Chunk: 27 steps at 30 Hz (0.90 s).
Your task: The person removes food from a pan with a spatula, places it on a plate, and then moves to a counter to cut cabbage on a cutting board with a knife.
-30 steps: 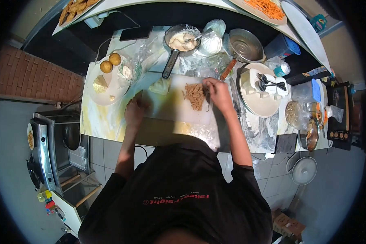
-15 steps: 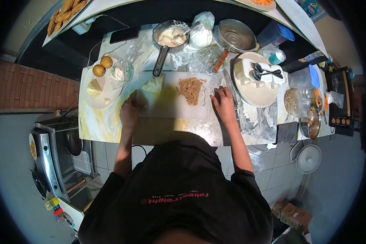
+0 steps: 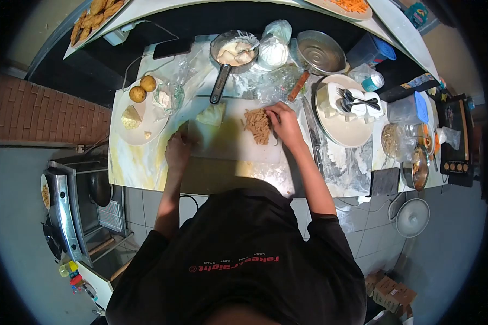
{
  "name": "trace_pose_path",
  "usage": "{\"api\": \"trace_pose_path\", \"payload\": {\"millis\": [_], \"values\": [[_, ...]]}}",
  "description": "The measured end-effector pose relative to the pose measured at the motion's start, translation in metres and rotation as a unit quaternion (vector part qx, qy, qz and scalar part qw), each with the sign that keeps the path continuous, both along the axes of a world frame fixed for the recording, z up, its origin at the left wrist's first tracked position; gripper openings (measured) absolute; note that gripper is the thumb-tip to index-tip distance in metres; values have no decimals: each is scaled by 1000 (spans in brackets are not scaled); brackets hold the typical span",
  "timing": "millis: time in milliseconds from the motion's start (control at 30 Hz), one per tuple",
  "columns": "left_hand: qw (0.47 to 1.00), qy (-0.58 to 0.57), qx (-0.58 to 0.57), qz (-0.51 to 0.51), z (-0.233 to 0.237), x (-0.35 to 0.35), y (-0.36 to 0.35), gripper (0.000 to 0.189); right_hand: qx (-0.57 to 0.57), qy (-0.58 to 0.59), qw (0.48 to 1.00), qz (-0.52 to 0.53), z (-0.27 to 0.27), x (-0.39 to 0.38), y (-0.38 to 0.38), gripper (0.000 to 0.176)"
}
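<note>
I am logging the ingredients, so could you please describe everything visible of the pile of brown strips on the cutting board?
The pile of brown strips is a loose heap of short, light-brown pieces; what food it is cannot be told. It lies on the far right part of the white cutting board, elongated away from the person. The right hand touches its right side, fingers curled toward it. A pale green wedge lies apart to its left.

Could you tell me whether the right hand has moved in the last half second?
Yes. The right hand went from the right edge of the cutting board inward to the brown strips.
</note>
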State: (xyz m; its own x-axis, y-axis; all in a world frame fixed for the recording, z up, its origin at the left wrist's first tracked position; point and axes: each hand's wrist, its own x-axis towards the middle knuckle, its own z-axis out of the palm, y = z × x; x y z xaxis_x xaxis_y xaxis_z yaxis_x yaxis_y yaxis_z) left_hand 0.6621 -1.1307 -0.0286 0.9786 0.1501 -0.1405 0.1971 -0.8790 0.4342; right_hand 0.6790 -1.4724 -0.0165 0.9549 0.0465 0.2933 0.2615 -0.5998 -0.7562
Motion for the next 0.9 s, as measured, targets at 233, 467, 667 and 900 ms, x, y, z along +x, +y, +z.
{"api": "trace_pose_path", "payload": {"millis": [233, 467, 667, 900], "values": [[1000, 12, -2, 22, 4, 0, -5, 37, 1, 91, 992, -87, 24, -52, -38, 16], [1000, -12, 17, -8, 6, -1, -6, 33, -103, 52, 993, 4, 4, -88, -59, 20], [999, 6, 51, -2, -5, 3, -1, 36, -161, 27, 987, 14, -11, -78, -55, 10], [999, -3, 47, -18, -5, -1, 2, 39, -144, 23, 989, -30, -6, -71, -48, 8]]}}
